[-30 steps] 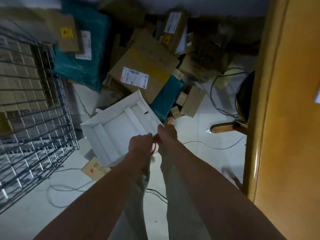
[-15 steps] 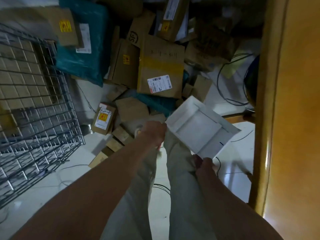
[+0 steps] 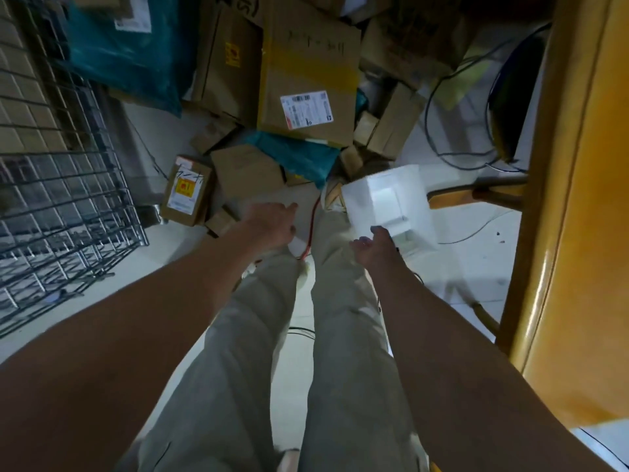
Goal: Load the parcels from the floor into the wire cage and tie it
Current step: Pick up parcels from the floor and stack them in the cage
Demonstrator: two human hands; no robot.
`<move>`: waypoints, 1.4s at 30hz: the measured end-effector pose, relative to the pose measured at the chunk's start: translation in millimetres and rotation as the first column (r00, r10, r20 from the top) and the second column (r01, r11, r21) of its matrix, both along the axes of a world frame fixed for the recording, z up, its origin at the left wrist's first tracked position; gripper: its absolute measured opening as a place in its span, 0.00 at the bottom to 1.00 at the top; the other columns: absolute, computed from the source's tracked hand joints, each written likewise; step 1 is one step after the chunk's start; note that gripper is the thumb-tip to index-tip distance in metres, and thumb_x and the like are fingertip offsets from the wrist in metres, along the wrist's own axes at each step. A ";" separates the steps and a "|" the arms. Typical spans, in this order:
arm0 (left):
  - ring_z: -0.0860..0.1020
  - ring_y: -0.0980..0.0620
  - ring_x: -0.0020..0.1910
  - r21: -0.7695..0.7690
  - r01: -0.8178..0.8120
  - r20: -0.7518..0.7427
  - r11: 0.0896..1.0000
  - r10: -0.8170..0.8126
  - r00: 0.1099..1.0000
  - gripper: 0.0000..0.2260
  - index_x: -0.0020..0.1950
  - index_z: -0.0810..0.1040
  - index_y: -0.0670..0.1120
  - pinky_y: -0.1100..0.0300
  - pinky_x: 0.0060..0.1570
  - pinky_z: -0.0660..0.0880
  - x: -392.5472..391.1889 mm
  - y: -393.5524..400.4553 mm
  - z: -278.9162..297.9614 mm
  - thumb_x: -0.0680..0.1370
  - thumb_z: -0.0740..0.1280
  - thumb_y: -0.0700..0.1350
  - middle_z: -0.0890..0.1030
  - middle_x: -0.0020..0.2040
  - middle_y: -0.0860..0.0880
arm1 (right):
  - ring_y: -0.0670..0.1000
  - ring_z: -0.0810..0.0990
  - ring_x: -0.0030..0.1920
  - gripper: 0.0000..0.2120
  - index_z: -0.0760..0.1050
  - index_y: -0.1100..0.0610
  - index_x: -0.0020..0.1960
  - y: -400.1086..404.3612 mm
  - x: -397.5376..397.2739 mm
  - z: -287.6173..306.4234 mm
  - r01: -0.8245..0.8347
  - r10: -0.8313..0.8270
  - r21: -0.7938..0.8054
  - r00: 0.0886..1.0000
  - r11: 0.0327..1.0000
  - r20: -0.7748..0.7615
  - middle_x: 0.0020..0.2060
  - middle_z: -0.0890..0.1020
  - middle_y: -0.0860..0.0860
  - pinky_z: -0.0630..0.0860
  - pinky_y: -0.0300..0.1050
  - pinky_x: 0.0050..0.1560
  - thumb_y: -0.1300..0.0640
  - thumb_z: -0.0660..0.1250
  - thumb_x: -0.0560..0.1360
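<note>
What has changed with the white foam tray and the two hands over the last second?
The white foam tray swung from in front of the wire cage to the right, by the yellow wooden furniture. The left hand let go and now hangs open near the red cord; the right hand alone holds it. The cardboard parcels stay piled on the floor.

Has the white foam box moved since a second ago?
Yes. The white foam box went rightward, from near the wire cage toward the yellow wooden furniture, with the right hand at its edge.
</note>
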State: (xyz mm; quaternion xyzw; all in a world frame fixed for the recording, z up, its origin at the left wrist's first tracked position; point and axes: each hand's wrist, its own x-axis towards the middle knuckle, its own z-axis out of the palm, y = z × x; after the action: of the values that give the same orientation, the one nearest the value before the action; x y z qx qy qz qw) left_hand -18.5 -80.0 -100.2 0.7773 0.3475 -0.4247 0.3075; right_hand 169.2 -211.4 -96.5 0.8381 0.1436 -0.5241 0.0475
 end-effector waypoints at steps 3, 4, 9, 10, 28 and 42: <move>0.77 0.41 0.63 -0.015 -0.043 0.023 0.999 0.043 0.999 0.23 0.79 0.61 0.46 0.50 0.51 0.72 -3.3 2.6 8.9 0.85 0.58 0.51 0.78 0.66 0.42 | 0.58 0.80 0.52 0.10 0.76 0.62 0.59 29.6 -8.0 -32.2 0.009 -0.012 -0.064 0.999 0.998 -0.046 0.50 0.78 0.57 0.75 0.46 0.49 0.59 0.64 0.81; 0.78 0.41 0.62 -0.006 -0.056 0.034 0.998 0.056 0.998 0.23 0.79 0.61 0.46 0.50 0.49 0.71 -4.1 4.9 11.1 0.85 0.57 0.50 0.78 0.65 0.42 | 0.59 0.78 0.61 0.16 0.73 0.65 0.66 39.0 -13.5 -36.2 0.010 -0.011 -0.072 1.000 0.997 -0.011 0.58 0.79 0.59 0.74 0.44 0.52 0.58 0.61 0.82; 0.77 0.41 0.63 0.008 -0.137 0.073 0.990 0.136 0.988 0.21 0.78 0.63 0.43 0.52 0.50 0.71 -8.0 19.7 8.5 0.85 0.57 0.48 0.77 0.65 0.40 | 0.61 0.74 0.67 0.22 0.69 0.58 0.74 75.0 -39.3 -38.2 -0.308 0.306 0.022 0.949 0.951 0.069 0.69 0.75 0.59 0.71 0.48 0.60 0.51 0.56 0.83; 0.76 0.40 0.64 -0.001 -0.161 0.073 0.987 0.161 0.984 0.22 0.78 0.64 0.43 0.51 0.52 0.72 -11.1 23.4 4.2 0.85 0.58 0.49 0.76 0.66 0.40 | 0.61 0.74 0.68 0.22 0.68 0.57 0.74 84.4 -41.1 -42.1 -0.374 0.371 0.034 0.926 0.927 0.068 0.68 0.74 0.58 0.72 0.50 0.61 0.51 0.57 0.82; 0.73 0.38 0.69 -0.038 -0.924 0.292 0.380 0.889 0.354 0.32 0.80 0.60 0.45 0.47 0.64 0.72 -5.6 150.9 -146.3 0.82 0.58 0.63 0.71 0.74 0.39 | 0.61 0.70 0.71 0.30 0.58 0.58 0.79 196.6 43.2 -190.5 0.099 -0.162 0.234 0.950 0.967 0.267 0.74 0.68 0.61 0.69 0.57 0.68 0.45 0.59 0.82; 0.85 0.46 0.53 -0.268 -0.951 -0.025 -0.153 0.988 -0.152 0.55 0.69 0.76 0.50 0.45 0.54 0.83 -48.2 137.9 -105.7 0.49 0.78 0.77 0.85 0.59 0.48 | 0.59 0.79 0.58 0.24 0.71 0.55 0.65 179.6 11.2 -121.3 0.453 -0.480 0.313 0.877 0.835 0.010 0.63 0.79 0.57 0.77 0.55 0.59 0.38 0.58 0.80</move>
State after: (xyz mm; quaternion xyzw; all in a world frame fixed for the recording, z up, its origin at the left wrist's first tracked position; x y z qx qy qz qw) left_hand -66.6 57.9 -205.9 0.2489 0.7387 -0.0024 0.6264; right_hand 180.4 -31.7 -217.8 0.8671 0.0109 -0.4544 -0.2036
